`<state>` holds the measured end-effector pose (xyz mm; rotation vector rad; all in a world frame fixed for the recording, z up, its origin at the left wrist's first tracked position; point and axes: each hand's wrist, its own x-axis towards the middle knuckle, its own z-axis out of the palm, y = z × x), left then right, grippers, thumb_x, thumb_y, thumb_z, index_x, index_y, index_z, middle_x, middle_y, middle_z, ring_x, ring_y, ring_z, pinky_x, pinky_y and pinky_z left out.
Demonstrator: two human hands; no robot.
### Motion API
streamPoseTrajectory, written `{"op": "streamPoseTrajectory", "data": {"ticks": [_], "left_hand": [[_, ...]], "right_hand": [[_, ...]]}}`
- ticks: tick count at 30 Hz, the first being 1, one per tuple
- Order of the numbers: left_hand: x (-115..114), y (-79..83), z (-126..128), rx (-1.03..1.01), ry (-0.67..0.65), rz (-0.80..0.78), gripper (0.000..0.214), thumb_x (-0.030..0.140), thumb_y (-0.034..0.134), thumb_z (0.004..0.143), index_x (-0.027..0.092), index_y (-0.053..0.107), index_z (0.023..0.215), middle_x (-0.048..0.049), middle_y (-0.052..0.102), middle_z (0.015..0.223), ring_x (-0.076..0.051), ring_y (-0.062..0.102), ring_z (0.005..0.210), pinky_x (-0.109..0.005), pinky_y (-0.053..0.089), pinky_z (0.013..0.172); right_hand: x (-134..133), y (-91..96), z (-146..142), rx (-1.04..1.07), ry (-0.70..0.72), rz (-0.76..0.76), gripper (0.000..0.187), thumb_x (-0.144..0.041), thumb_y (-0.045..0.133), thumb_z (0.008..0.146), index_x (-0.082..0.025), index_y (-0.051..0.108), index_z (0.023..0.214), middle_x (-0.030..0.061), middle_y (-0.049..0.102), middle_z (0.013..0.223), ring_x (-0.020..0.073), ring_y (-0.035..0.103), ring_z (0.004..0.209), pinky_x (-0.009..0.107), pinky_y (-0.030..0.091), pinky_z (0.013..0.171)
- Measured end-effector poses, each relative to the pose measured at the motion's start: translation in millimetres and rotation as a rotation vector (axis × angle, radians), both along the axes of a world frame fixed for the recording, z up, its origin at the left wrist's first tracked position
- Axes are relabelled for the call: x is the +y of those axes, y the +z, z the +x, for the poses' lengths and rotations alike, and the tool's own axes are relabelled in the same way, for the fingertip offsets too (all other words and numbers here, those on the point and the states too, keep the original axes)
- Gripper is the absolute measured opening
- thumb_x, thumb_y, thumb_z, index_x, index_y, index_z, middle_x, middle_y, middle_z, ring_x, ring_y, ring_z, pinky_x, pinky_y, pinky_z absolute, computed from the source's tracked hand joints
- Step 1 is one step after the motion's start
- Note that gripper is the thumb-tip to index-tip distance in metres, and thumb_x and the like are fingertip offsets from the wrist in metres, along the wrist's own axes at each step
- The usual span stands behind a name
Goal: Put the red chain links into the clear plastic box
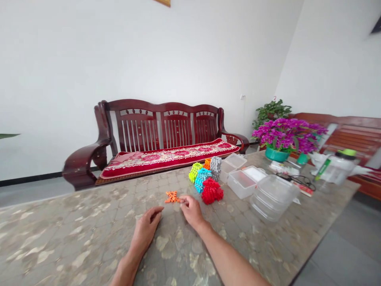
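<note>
A small orange piece of joined plastic building blocks lies on the patterned tabletop, with open gaps in its shape. My right hand has its thumb and forefinger pinched on the right end of that piece. To the left and nearer to me, my left hand rests on its side on the table, fingers stretched forward and holding nothing. Beyond my right hand sit bunches of small blocks: red, blue, yellow-green, grey and a partly hidden orange one.
Clear plastic boxes and a stack of clear lids or trays stand to the right. Farther right are purple flowers in a green pot, a pair of glasses and a white bottle. Behind the table is a wooden bench.
</note>
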<state>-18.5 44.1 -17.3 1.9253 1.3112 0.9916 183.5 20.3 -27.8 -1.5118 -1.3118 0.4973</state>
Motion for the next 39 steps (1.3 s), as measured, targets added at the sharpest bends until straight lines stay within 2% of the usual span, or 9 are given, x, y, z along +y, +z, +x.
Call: {"op": "streamPoseTrajectory", "data": {"ticks": [8, 13, 17, 21, 25, 28, 32, 36, 39], "left_hand": [[0.7, 0.7, -2.4, 0.022, -0.004, 0.017, 0.039, 0.048, 0.051, 0.079, 0.022, 0.074, 0.096, -0.0043, 0.079, 0.097, -0.024, 0.072, 0.092, -0.035, 0.056, 0.085], [-0.8, 3.2, -2.1, 0.013, 0.0, 0.027, 0.036, 0.047, 0.053, 0.078, 0.023, 0.074, 0.094, -0.004, 0.079, 0.095, -0.024, 0.072, 0.089, -0.035, 0.057, 0.084], [-1.6, 2.8, -2.8, 0.014, -0.002, 0.032, 0.037, 0.047, 0.052, 0.078, 0.022, 0.074, 0.094, -0.0046, 0.078, 0.095, -0.024, 0.072, 0.09, -0.036, 0.057, 0.085], [-1.3, 1.3, -3.6, 0.014, -0.001, 0.036, 0.037, 0.047, 0.052, 0.079, 0.022, 0.074, 0.093, -0.0049, 0.078, 0.096, -0.024, 0.072, 0.091, -0.037, 0.057, 0.086], [-0.4, 0.7, -3.8, 0.025, -0.007, 0.034, 0.037, 0.047, 0.052, 0.078, 0.022, 0.074, 0.094, -0.0049, 0.078, 0.095, -0.024, 0.072, 0.09, -0.036, 0.057, 0.086], [0.9, -0.2, -3.6, 0.032, -0.013, 0.044, 0.036, 0.047, 0.052, 0.078, 0.022, 0.074, 0.093, -0.0048, 0.078, 0.095, -0.024, 0.072, 0.091, -0.037, 0.057, 0.086], [1.9, -1.1, -3.2, 0.036, -0.023, 0.056, 0.036, 0.047, 0.052, 0.079, 0.022, 0.074, 0.094, -0.0051, 0.078, 0.096, -0.025, 0.072, 0.092, -0.037, 0.056, 0.087], [0.7, 0.6, -2.8, 0.025, -0.013, 0.051, 0.036, 0.048, 0.052, 0.077, 0.023, 0.074, 0.091, -0.0047, 0.078, 0.094, -0.025, 0.072, 0.091, -0.036, 0.056, 0.086], [-0.3, 2.3, -2.5, 0.023, -0.006, 0.05, 0.036, 0.048, 0.052, 0.076, 0.024, 0.074, 0.09, -0.0046, 0.078, 0.094, -0.025, 0.072, 0.091, -0.036, 0.056, 0.086]], "right_hand": [[-36.5, 10.3, 3.5, 0.089, 0.167, -0.05, 0.03, -0.013, 0.055, 0.074, -0.018, 0.073, 0.097, 0.0025, 0.075, 0.09, 0.0159, 0.069, 0.08, 0.026, 0.053, 0.073], [-57.0, 17.8, 2.6, 0.049, 0.185, -0.089, 0.033, -0.011, 0.054, 0.071, -0.019, 0.074, 0.095, 0.0015, 0.075, 0.09, 0.0152, 0.068, 0.077, 0.025, 0.053, 0.071], [-74.6, 20.1, 0.2, 0.008, 0.204, -0.044, 0.03, -0.009, 0.052, 0.069, -0.02, 0.075, 0.084, 0.001, 0.073, 0.083, 0.0147, 0.066, 0.074, 0.023, 0.05, 0.07], [-98.2, 26.9, 15.2, -0.018, 0.092, 0.155, 0.023, -0.011, 0.047, 0.071, -0.021, 0.069, 0.07, 0.0008, 0.067, 0.072, 0.0148, 0.063, 0.07, 0.023, 0.047, 0.066], [-109.7, 46.0, 64.5, -0.085, -0.186, 0.296, 0.02, -0.018, 0.045, 0.078, -0.021, 0.064, 0.074, 0.0041, 0.066, 0.078, 0.018, 0.062, 0.076, 0.027, 0.05, 0.072], [-105.6, 62.3, 109.7, -0.192, -0.438, 0.18, 0.034, -0.018, 0.041, 0.081, -0.02, 0.066, 0.103, 0.0099, 0.069, 0.103, 0.0215, 0.064, 0.093, 0.034, 0.051, 0.088], [-92.5, 74.1, 146.7, -0.482, -0.553, -0.116, 0.058, -0.014, 0.039, 0.085, -0.011, 0.044, 0.143, 0.02, 0.046, 0.146, 0.0271, 0.053, 0.127, 0.038, 0.047, 0.099], [-81.7, 77.3, 156.0, -0.639, -0.591, -0.469, 0.061, -0.017, 0.042, 0.09, -0.009, 0.033, 0.15, 0.0265, 0.03, 0.154, 0.0313, 0.061, 0.119, 0.038, 0.052, 0.088], [-76.6, 80.3, 158.7, -0.679, -0.613, -0.564, 0.056, -0.016, 0.041, 0.092, -0.012, 0.036, 0.147, 0.0262, 0.04, 0.146, 0.0282, 0.068, 0.106, 0.037, 0.053, 0.083]]}}
